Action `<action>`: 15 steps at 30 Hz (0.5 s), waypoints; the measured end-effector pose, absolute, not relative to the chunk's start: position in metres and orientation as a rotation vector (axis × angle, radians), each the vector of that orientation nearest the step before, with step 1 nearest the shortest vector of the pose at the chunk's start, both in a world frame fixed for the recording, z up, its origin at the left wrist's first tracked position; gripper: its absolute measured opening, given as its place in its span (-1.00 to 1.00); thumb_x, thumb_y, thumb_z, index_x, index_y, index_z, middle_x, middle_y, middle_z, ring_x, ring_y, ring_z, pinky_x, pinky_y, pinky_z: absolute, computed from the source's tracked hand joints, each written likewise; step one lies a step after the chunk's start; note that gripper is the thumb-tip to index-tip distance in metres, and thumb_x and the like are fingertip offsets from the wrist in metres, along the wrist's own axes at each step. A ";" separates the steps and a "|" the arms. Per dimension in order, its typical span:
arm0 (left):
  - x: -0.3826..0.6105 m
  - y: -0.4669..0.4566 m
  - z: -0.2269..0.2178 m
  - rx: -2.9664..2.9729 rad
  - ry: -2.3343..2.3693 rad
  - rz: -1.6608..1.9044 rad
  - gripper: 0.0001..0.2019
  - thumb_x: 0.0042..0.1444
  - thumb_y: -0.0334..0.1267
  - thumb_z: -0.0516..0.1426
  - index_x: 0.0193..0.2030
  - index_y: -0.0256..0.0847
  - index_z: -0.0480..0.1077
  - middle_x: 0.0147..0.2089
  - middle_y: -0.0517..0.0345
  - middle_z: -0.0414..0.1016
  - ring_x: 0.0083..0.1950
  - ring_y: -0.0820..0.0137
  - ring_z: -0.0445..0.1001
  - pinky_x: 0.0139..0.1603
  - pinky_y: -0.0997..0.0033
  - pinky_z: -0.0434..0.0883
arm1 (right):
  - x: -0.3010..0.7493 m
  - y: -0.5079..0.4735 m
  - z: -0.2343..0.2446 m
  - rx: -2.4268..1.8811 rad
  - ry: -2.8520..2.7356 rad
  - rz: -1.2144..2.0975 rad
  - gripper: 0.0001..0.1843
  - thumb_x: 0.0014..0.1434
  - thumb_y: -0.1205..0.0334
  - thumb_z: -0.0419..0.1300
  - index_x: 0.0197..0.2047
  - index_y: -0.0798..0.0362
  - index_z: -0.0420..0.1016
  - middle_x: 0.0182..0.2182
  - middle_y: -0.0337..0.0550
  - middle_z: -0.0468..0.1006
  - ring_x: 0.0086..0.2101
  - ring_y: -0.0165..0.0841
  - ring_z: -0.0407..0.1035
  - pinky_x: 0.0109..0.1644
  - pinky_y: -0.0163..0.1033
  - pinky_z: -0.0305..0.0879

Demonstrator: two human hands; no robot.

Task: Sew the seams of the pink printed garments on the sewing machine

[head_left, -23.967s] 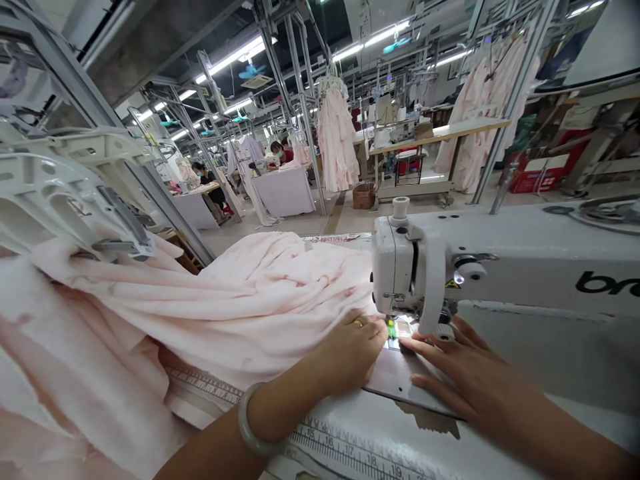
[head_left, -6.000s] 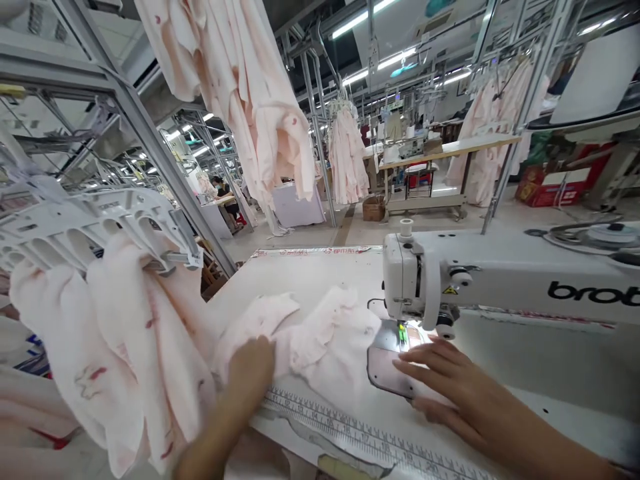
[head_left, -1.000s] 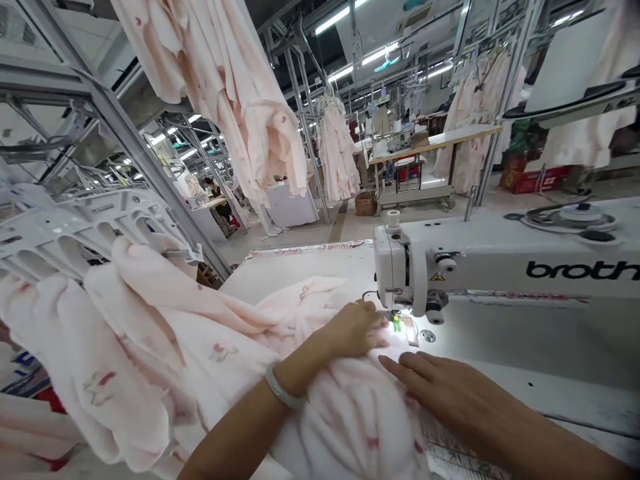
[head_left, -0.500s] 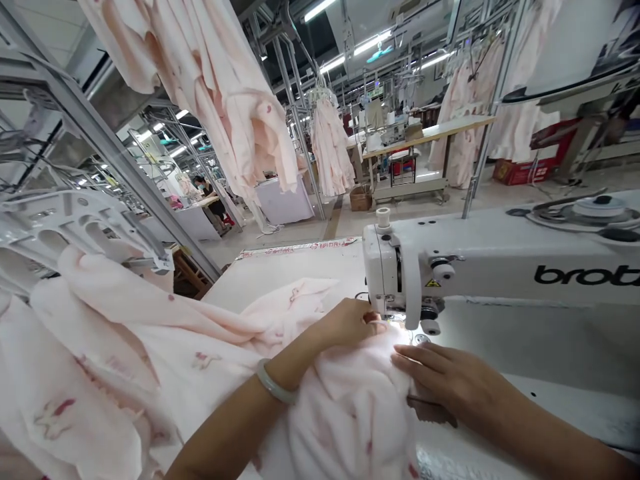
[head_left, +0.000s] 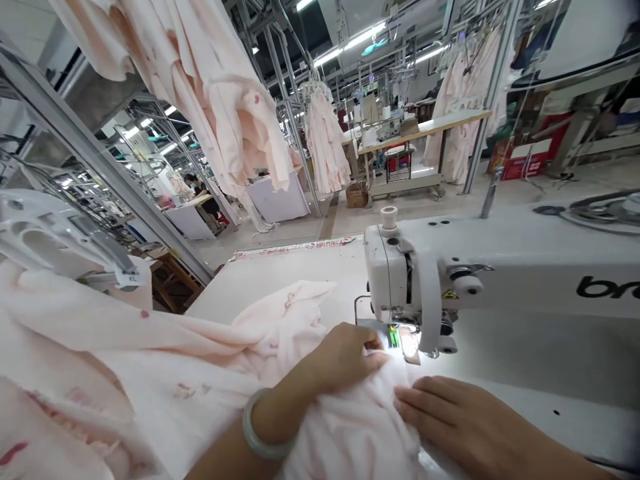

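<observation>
A pale pink printed garment [head_left: 350, 427] lies bunched across the front of a white sewing machine [head_left: 400, 267]. My left hand [head_left: 345, 357], with a pale bangle at its wrist, pinches the fabric edge just in front of the lit needle area. Flat on the cloth's right side rests my right hand [head_left: 450, 407], its fingers stretched out and close together. A small bright green piece [head_left: 395, 336] shows by the presser foot. The needle itself is too small to make out.
At left, a white hanger clamp [head_left: 75, 233] carries more pink fabric. Pink garments [head_left: 220, 87] hang overhead. A metal post [head_left: 100, 147] slants behind the clamp. Farther back stand another worktable [head_left: 425, 133], a cardboard box [head_left: 357, 195] and a red box [head_left: 525, 160]. One person sits far off at left.
Both hands and the fabric edge have come back toward me, away from the needle. The green piece by the foot now shows. My view has shifted slightly.
</observation>
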State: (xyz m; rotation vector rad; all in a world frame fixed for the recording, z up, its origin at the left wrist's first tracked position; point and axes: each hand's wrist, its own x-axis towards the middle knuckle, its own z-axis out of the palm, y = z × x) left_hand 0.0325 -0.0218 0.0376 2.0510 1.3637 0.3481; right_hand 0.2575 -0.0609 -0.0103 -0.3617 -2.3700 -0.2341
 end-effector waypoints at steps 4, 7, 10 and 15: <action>0.037 -0.022 0.039 2.091 1.446 0.285 -0.85 0.24 -0.22 0.17 -0.17 -0.18 0.56 -0.17 0.17 0.65 -0.20 0.32 0.53 -0.16 0.40 0.36 | 0.267 -0.057 -0.011 -0.403 -2.372 -0.341 -0.54 0.49 0.51 -0.19 0.04 0.12 0.53 -0.07 -0.19 0.70 -0.11 -0.38 0.56 0.03 -0.24 0.43; 0.040 -0.021 0.038 2.116 1.482 0.249 -0.84 0.27 -0.20 0.16 -0.13 -0.16 0.55 -0.13 0.16 0.66 -0.14 0.27 0.56 -0.09 0.37 0.39 | 0.271 -0.054 -0.014 -0.389 -2.411 -0.357 -0.56 0.49 0.50 -0.17 0.07 0.13 0.52 -0.04 -0.16 0.69 -0.09 -0.35 0.57 0.04 -0.20 0.45; 0.042 -0.021 0.035 2.157 1.512 0.225 -0.81 0.29 -0.16 0.14 -0.09 -0.13 0.55 -0.09 0.15 0.66 -0.09 0.23 0.58 -0.05 0.32 0.42 | 0.270 -0.053 -0.015 -0.404 -2.419 -0.335 -0.58 0.51 0.46 -0.17 0.05 0.13 0.52 -0.06 -0.14 0.69 -0.11 -0.33 0.57 0.01 -0.19 0.48; 0.045 -0.023 0.031 2.216 1.552 0.184 -0.79 0.31 -0.13 0.11 -0.06 -0.11 0.53 -0.13 0.15 0.66 -0.11 0.19 0.60 -0.08 0.28 0.44 | 0.267 -0.049 -0.013 -0.418 -2.441 -0.288 -0.61 0.54 0.35 -0.13 0.06 0.14 0.54 -0.06 -0.07 0.69 -0.07 -0.29 0.56 0.04 -0.16 0.48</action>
